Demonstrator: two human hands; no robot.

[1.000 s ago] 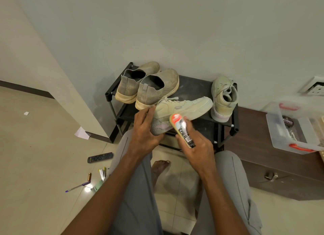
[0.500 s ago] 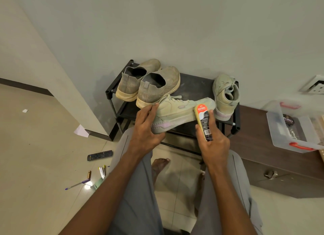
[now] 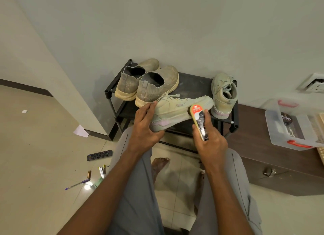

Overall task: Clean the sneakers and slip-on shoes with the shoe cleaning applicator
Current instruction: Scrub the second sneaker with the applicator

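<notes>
A pale sneaker [image 3: 177, 110] lies on its side in front of the black shoe rack [image 3: 192, 85], toe pointing right. My left hand [image 3: 145, 126] grips its heel end. My right hand [image 3: 210, 143] holds the shoe cleaning applicator [image 3: 199, 120], a yellow tube with a red and black label, its top pressed against the sneaker's side near the toe. The second sneaker [image 3: 223, 94] stands on the rack's right end. Two grey slip-on shoes [image 3: 150, 84] sit on the rack's left, heels toward me.
A clear plastic box [image 3: 287, 142] with red handles and a tin rests on a brown cabinet [image 3: 280, 166] at right. A remote [image 3: 99, 155], pen [image 3: 77, 184] and small items lie on the tiled floor at left. My knees and bare feet are below.
My right hand slid the applicator rightward along the sneaker's side, from near the heel to the toe end. My left hand kept its hold on the heel.
</notes>
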